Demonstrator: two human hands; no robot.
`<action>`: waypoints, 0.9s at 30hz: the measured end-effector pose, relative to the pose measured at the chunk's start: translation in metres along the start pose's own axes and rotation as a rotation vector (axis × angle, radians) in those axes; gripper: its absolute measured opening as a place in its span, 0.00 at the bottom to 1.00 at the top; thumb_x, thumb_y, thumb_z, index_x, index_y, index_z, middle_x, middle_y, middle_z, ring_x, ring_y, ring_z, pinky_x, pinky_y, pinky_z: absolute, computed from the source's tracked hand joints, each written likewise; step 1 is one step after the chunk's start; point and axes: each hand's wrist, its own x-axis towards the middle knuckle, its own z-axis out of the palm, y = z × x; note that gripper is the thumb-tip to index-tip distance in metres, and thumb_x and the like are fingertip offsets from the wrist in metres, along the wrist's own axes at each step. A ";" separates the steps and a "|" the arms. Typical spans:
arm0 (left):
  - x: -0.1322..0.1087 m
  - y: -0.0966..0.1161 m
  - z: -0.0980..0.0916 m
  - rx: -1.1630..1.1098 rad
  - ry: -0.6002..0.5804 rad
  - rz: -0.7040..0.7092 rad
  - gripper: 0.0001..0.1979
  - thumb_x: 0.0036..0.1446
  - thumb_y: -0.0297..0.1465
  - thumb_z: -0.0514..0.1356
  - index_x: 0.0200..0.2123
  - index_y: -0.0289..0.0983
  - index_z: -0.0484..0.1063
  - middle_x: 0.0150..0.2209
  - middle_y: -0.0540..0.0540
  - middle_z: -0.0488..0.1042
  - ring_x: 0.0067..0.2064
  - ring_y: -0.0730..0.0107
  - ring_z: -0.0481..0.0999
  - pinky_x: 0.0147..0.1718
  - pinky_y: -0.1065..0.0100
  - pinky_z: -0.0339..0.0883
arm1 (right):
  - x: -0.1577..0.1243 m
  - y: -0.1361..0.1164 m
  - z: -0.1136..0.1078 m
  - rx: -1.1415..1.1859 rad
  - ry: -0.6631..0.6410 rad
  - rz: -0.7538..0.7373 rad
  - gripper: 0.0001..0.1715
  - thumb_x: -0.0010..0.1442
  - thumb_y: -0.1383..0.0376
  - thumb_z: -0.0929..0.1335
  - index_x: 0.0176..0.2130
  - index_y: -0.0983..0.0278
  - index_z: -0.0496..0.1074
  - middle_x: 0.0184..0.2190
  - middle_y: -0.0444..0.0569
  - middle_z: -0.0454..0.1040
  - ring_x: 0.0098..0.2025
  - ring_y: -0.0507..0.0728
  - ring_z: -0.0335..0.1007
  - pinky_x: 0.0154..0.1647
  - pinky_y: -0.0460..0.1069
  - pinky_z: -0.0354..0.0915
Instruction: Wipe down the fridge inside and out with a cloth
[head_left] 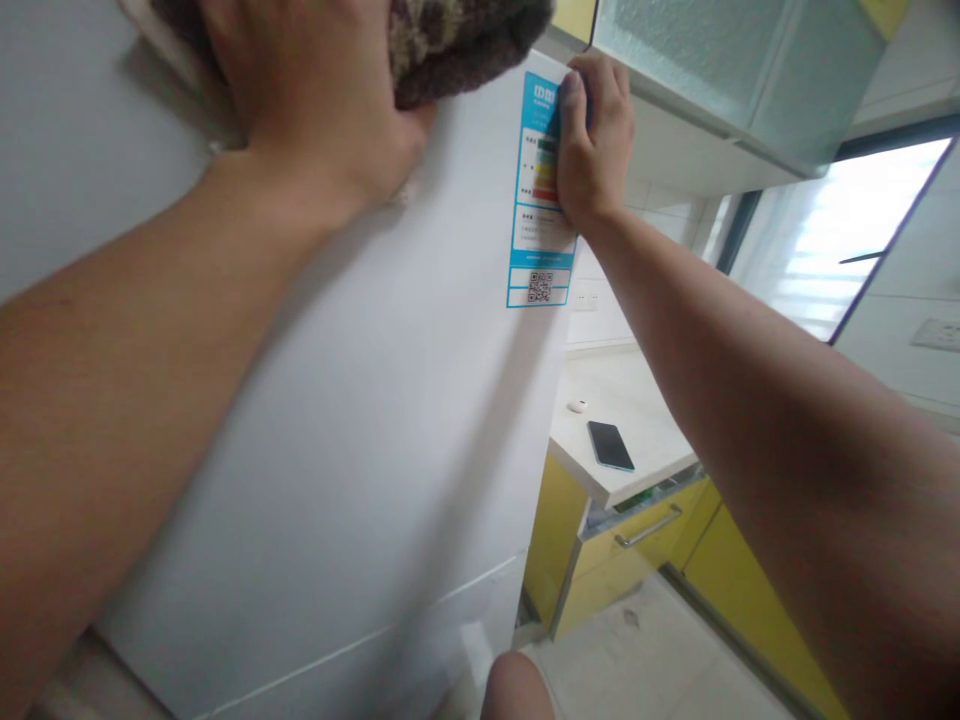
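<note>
My left hand (pixel 322 110) is at the top of the head view, closed on a brown patterned towel (pixel 476 50) that bunches out on both sides of it. The towel lies against the white front of a refrigerator (pixel 397 420); my left fingertips are cut off by the frame's top edge. With its fingers bent around the refrigerator's right edge, my right hand (pixel 600 140) grips beside a blue and white energy label (pixel 538 235). Its thumb rests on the front, over the label's border.
Right of the refrigerator, a black phone (pixel 610 446) and a small white case (pixel 577 407) lie on a pale counter (pixel 660 440). Below is a yellow drawer (pixel 645 545). A frosted-glass cabinet (pixel 720 70) hangs above, near a window (pixel 832 240). A knee (pixel 517 688) shows at the bottom.
</note>
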 end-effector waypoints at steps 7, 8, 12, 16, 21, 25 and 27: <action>-0.019 0.084 0.065 -0.058 -0.166 0.258 0.40 0.62 0.34 0.65 0.72 0.22 0.58 0.79 0.34 0.52 0.80 0.51 0.44 0.73 0.41 0.19 | 0.016 0.029 -0.030 -0.005 -0.275 -0.142 0.31 0.78 0.55 0.56 0.69 0.67 0.67 0.66 0.55 0.72 0.64 0.46 0.69 0.65 0.45 0.61; -0.028 0.091 0.074 -0.077 -0.172 0.254 0.38 0.65 0.33 0.63 0.71 0.21 0.58 0.79 0.33 0.51 0.80 0.51 0.43 0.73 0.40 0.19 | 0.009 0.031 -0.036 -0.010 -0.286 -0.148 0.33 0.78 0.55 0.56 0.71 0.68 0.64 0.69 0.55 0.69 0.68 0.46 0.67 0.67 0.46 0.59; -0.072 0.110 0.097 -0.119 -0.211 0.358 0.35 0.67 0.30 0.60 0.72 0.22 0.58 0.78 0.33 0.54 0.80 0.49 0.47 0.75 0.36 0.26 | -0.074 0.033 -0.068 0.022 -0.208 -0.107 0.31 0.77 0.61 0.56 0.74 0.63 0.61 0.75 0.56 0.60 0.75 0.53 0.59 0.71 0.54 0.61; -0.134 0.133 0.113 -0.148 -0.310 0.469 0.39 0.60 0.26 0.64 0.73 0.28 0.60 0.77 0.36 0.58 0.79 0.51 0.54 0.78 0.43 0.36 | -0.221 -0.004 -0.106 0.014 0.208 0.253 0.21 0.75 0.62 0.58 0.60 0.60 0.70 0.55 0.56 0.74 0.55 0.60 0.75 0.55 0.59 0.74; -0.226 0.171 0.130 -0.237 -0.441 0.471 0.31 0.69 0.27 0.55 0.73 0.30 0.63 0.76 0.38 0.60 0.77 0.59 0.57 0.78 0.52 0.47 | -0.380 -0.087 -0.122 0.102 -0.242 0.556 0.25 0.75 0.49 0.63 0.59 0.61 0.72 0.54 0.57 0.77 0.57 0.66 0.73 0.63 0.65 0.68; -0.296 0.182 0.120 -0.267 -0.488 0.489 0.30 0.70 0.33 0.56 0.72 0.33 0.66 0.75 0.41 0.64 0.76 0.61 0.61 0.75 0.55 0.51 | -0.439 -0.111 -0.105 0.229 -0.331 0.931 0.47 0.72 0.38 0.59 0.72 0.68 0.60 0.72 0.66 0.63 0.75 0.69 0.57 0.75 0.66 0.56; -0.329 0.177 0.105 -0.279 -0.506 0.499 0.29 0.69 0.36 0.59 0.70 0.34 0.69 0.73 0.40 0.68 0.74 0.61 0.63 0.75 0.56 0.52 | -0.451 -0.109 -0.092 0.264 -0.327 1.005 0.52 0.70 0.34 0.58 0.73 0.69 0.59 0.75 0.67 0.58 0.78 0.69 0.51 0.77 0.66 0.52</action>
